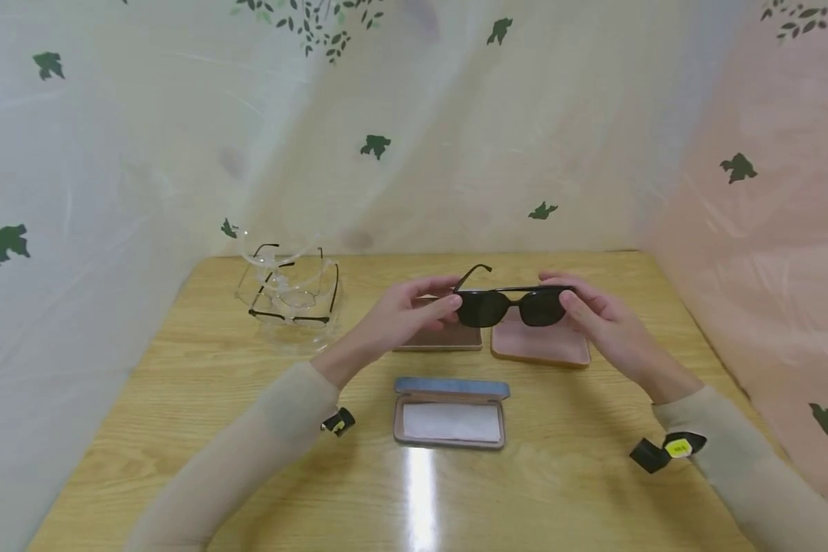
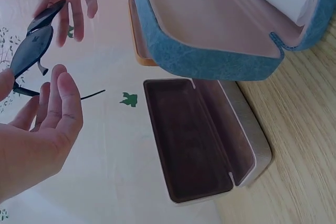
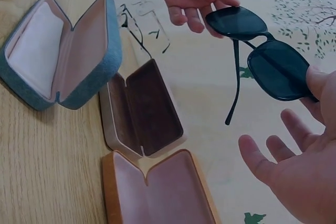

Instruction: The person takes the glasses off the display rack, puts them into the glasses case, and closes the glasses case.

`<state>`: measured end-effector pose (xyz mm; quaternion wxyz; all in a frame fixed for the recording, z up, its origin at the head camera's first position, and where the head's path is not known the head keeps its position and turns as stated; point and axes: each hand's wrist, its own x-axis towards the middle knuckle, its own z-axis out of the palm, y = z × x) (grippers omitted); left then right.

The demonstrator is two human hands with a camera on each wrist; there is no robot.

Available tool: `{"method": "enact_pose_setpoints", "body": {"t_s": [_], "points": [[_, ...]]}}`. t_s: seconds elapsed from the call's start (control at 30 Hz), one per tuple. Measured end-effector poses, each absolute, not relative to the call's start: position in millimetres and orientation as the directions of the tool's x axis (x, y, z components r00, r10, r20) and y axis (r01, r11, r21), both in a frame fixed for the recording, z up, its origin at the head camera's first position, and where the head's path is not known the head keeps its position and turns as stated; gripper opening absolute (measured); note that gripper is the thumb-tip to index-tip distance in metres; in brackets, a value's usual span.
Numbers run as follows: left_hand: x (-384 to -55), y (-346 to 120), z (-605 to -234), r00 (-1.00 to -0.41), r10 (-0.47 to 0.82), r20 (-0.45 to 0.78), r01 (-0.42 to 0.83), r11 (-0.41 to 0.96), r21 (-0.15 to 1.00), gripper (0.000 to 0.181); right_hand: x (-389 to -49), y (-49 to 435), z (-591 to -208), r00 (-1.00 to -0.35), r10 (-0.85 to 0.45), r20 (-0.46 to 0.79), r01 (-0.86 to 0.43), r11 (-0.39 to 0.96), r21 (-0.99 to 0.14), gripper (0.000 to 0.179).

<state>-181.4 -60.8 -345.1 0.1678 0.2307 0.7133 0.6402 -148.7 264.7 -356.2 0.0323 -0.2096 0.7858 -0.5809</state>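
Observation:
A pair of black sunglasses is held up level above the table between both hands, dark lenses toward me. My left hand pinches its left end between thumb and fingers. At the other end my right hand grips the frame, thumb on the front. In the right wrist view the sunglasses show a temple arm hanging unfolded. Behind and below them stand an open brown-lined case and an open pink-lined case, both partly hidden. Nearer me lies an open blue case with a white cloth inside.
Several clear-lensed eyeglasses sit at the table's back left, seemingly on a transparent stand that is hard to make out. Leaf-patterned cloth hangs behind the wooden table and along both sides.

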Motion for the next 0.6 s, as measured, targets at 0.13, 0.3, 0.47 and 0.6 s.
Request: {"method": "enact_pose_setpoints", "body": {"t_s": [0.13,0.3,0.47,0.6], "points": [[-182,-60,-341,-0.814,0.577,0.075,0.126,0.050,0.991,0.045,-152,267,-352,-0.896,-0.392,0.207,-0.298,0.186,-0.936,0.037],[-179,-55,-336,-0.764,0.643,0.060,0.112,0.041,0.993,0.043,-154,273,-352,-0.879,-0.428,0.207,-0.296,0.152,-0.943,0.038],[-177,-47,-335,-0.715,0.696,0.060,0.115,0.032,0.993,0.038,-154,280,-352,-0.869,-0.453,0.201,-0.311,0.183,-0.933,0.039],[-175,-39,-337,-0.695,0.718,0.040,0.057,0.000,0.998,0.037,-153,288,-352,-0.861,-0.467,0.201,-0.324,0.199,-0.925,0.038]]}}
